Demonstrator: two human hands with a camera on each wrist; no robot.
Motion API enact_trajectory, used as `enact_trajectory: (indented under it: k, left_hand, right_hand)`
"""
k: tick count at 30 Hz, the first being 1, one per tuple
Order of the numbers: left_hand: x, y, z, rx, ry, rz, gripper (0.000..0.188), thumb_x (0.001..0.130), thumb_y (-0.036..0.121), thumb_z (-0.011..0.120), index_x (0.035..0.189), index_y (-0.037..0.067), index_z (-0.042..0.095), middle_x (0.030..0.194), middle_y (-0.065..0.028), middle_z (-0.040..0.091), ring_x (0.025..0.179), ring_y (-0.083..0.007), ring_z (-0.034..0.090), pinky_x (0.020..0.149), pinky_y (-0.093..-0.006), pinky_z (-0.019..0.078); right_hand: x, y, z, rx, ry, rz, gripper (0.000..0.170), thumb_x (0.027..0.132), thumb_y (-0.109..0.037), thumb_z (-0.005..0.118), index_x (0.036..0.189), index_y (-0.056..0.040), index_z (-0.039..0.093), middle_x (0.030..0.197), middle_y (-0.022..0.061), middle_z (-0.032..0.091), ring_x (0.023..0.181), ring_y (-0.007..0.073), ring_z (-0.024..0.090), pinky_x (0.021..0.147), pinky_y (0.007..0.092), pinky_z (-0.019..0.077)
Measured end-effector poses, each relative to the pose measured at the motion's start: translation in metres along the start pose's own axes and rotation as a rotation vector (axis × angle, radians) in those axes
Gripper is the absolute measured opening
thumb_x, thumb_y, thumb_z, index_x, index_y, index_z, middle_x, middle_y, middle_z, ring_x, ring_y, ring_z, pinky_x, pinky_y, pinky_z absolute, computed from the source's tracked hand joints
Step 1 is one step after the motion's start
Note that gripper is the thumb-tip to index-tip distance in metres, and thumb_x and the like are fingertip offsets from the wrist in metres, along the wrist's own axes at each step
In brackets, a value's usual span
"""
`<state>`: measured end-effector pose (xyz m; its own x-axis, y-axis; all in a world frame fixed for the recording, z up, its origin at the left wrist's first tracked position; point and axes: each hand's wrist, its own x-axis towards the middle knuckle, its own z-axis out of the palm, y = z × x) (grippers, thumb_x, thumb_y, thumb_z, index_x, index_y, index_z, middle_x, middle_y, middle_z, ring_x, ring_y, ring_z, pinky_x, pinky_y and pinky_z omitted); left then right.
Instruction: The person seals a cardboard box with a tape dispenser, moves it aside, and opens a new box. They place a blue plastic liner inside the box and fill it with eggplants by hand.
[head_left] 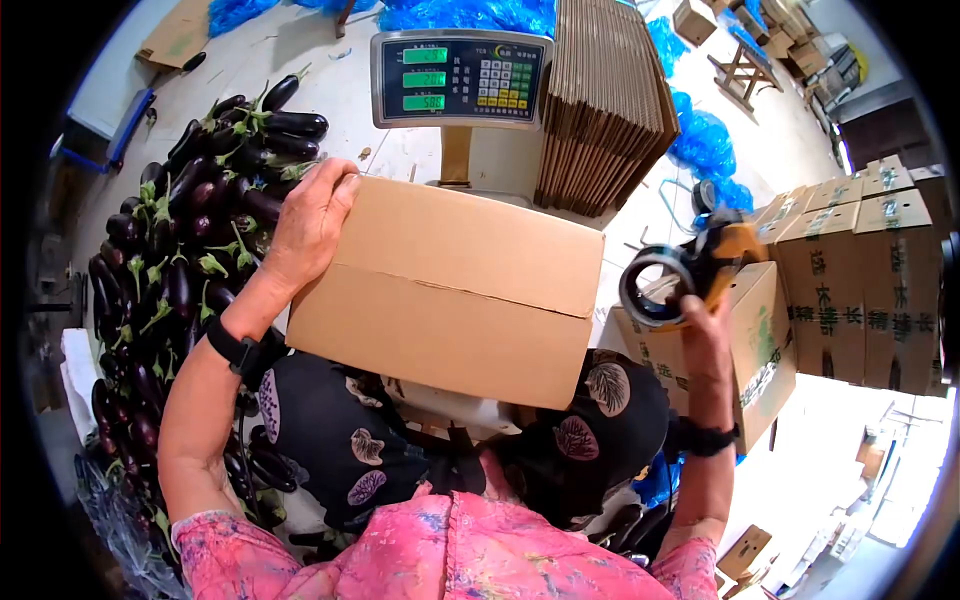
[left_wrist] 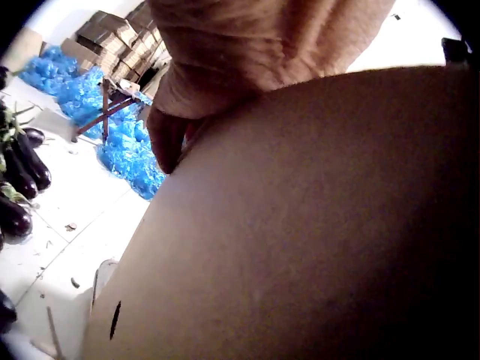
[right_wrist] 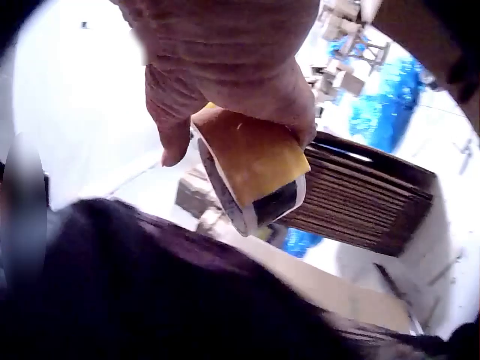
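Observation:
A plain cardboard box with closed flaps and a seam across its top lies above the person's lap. The left hand rests on its upper left corner, and in the left wrist view that hand bends over the box edge. Off the box's right side, the right hand grips a black and yellow tape dispenser with a roll of tape. The right wrist view shows the right hand curled round the dispenser's yellow part. Its fingertips are partly hidden.
Many eggplants are heaped at the left. A scale display stands beyond the box, beside a stack of flattened cartons. Printed boxes are stacked at the right, and blue plastic lies behind.

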<state>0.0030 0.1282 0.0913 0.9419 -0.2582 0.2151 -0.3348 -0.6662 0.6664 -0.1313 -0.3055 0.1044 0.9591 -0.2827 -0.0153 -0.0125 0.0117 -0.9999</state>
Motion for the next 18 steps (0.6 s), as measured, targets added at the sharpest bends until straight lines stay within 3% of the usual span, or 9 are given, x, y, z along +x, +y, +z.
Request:
enact_trajectory:
  k: [2,4,8,11,12,14,16,17,18]
  left_hand:
    - [-0.001,-0.003,0.002,0.009,0.021,0.041,0.024,0.101,0.021,0.047,0.107,0.000,0.056,0.095,-0.0192,0.060,0.091,-0.0350,0.059,0.083,-0.0382,0.0464]
    - [0.000,-0.009,0.004,0.024,0.033,0.085,0.023,0.100,0.020,0.048,0.106,0.000,0.055,0.096,-0.0203,0.060,0.092,-0.0376,0.059,0.083,-0.0403,0.0462]
    - [-0.005,-0.013,0.004,0.033,0.073,0.120,0.021,0.099,0.020,0.049,0.104,0.000,0.055,0.096,-0.0215,0.060,0.092,-0.0416,0.058,0.081,-0.0457,0.0466]
    - [-0.007,-0.015,0.006,0.011,0.082,0.049,0.022,0.098,0.021,0.050,0.105,0.001,0.056,0.096,-0.0209,0.060,0.092,-0.0412,0.059,0.080,-0.0478,0.0479]
    - [-0.006,-0.017,0.007,0.001,0.090,0.067,0.022,0.098,0.022,0.050,0.105,0.002,0.057,0.096,-0.0207,0.060,0.091,-0.0410,0.059,0.080,-0.0477,0.0481]
    - [-0.007,-0.021,0.009,-0.017,0.103,0.098,0.021,0.098,0.022,0.050,0.106,0.003,0.057,0.095,-0.0202,0.060,0.091,-0.0404,0.059,0.079,-0.0475,0.0485]
    - [-0.009,-0.020,0.008,0.017,0.097,0.151,0.020,0.098,0.021,0.050,0.106,0.004,0.057,0.098,-0.0186,0.059,0.093,-0.0389,0.059,0.080,-0.0468,0.0492]
    - [-0.009,-0.020,0.006,0.038,0.102,0.172,0.020,0.098,0.021,0.050,0.106,0.004,0.057,0.099,-0.0178,0.058,0.094,-0.0381,0.058,0.080,-0.0464,0.0496]
    - [-0.011,-0.020,0.005,0.056,0.101,0.192,0.019,0.098,0.021,0.050,0.106,0.004,0.056,0.100,-0.0170,0.058,0.096,-0.0374,0.058,0.080,-0.0460,0.0500]
  right_hand:
    - [-0.002,-0.050,0.008,-0.026,-0.006,0.102,0.070,0.076,-0.021,0.073,0.137,-0.0006,0.045,0.113,0.0084,0.060,0.102,0.0184,0.059,0.089,0.0298,0.0483]
    - [-0.014,-0.092,0.050,-0.147,-0.081,0.049,0.069,0.075,-0.019,0.074,0.135,0.0002,0.046,0.114,0.0089,0.060,0.103,0.0188,0.060,0.090,0.0310,0.0490]
    - [-0.029,-0.143,0.121,-0.294,-0.393,0.043,0.070,0.071,-0.004,0.075,0.135,-0.0005,0.047,0.122,0.0110,0.061,0.112,0.0202,0.060,0.097,0.0341,0.0480]
    - [-0.021,-0.138,0.156,-0.282,-0.537,-0.083,0.074,0.072,-0.011,0.085,0.132,-0.0005,0.042,0.120,0.0121,0.063,0.110,0.0205,0.062,0.097,0.0338,0.0490]
    - [-0.012,-0.133,0.163,-0.422,-0.615,-0.161,0.072,0.072,-0.013,0.086,0.129,-0.0010,0.043,0.118,0.0127,0.063,0.108,0.0207,0.063,0.095,0.0337,0.0497]
    - [-0.002,-0.090,0.182,-0.405,-0.644,-0.262,0.062,0.074,-0.017,0.085,0.121,-0.0022,0.046,0.101,0.0133,0.066,0.097,0.0228,0.067,0.086,0.0336,0.0524]
    - [0.007,-0.082,0.193,-0.704,-0.750,-0.331,0.059,0.076,-0.022,0.083,0.119,-0.0015,0.048,0.097,0.0151,0.066,0.091,0.0265,0.069,0.080,0.0347,0.0526]
    - [0.007,-0.088,0.198,-0.733,-0.760,-0.290,0.061,0.074,-0.026,0.087,0.114,-0.0027,0.048,0.099,0.0112,0.067,0.090,0.0190,0.065,0.080,0.0322,0.0506]
    - [0.006,-0.087,0.201,-0.826,-0.771,-0.333,0.061,0.074,-0.028,0.086,0.115,-0.0031,0.049,0.099,0.0117,0.067,0.089,0.0210,0.066,0.079,0.0331,0.0507]
